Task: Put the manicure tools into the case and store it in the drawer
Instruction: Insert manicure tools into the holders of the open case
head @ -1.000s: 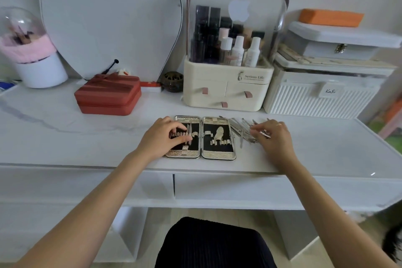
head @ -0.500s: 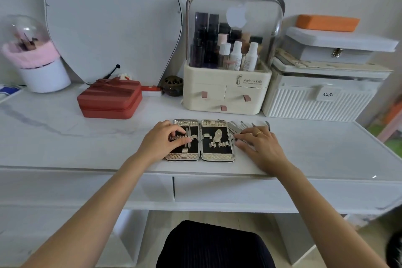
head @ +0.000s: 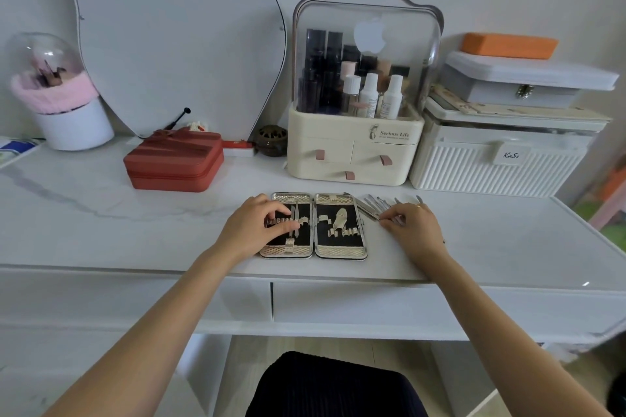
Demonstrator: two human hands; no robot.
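Note:
The manicure case (head: 340, 250) lies open and flat on the white table, two gold-edged halves with black lining and metal clips. One slim tool (head: 295, 217) sits upright in the left half. My left hand (head: 252, 226) rests on the left half, fingers curled over its clips. A pile of loose metal manicure tools (head: 376, 204) lies just right of the case. My right hand (head: 413, 225) lies on that pile, thumb and fingers pinching at one tool. Two shut drawers (head: 372, 303) run under the table's front edge.
A red zip box (head: 173, 160) stands at the back left. A cream cosmetics organiser (head: 354, 149) with bottles stands behind the case. White storage boxes (head: 498, 159) are stacked at the back right, and a brush holder (head: 64, 101) at the far left. A dark stool (head: 335, 386) sits below.
My right hand has slid left along the tool pile toward the case and now pinches at a tool. My left hand has stayed on the left half.

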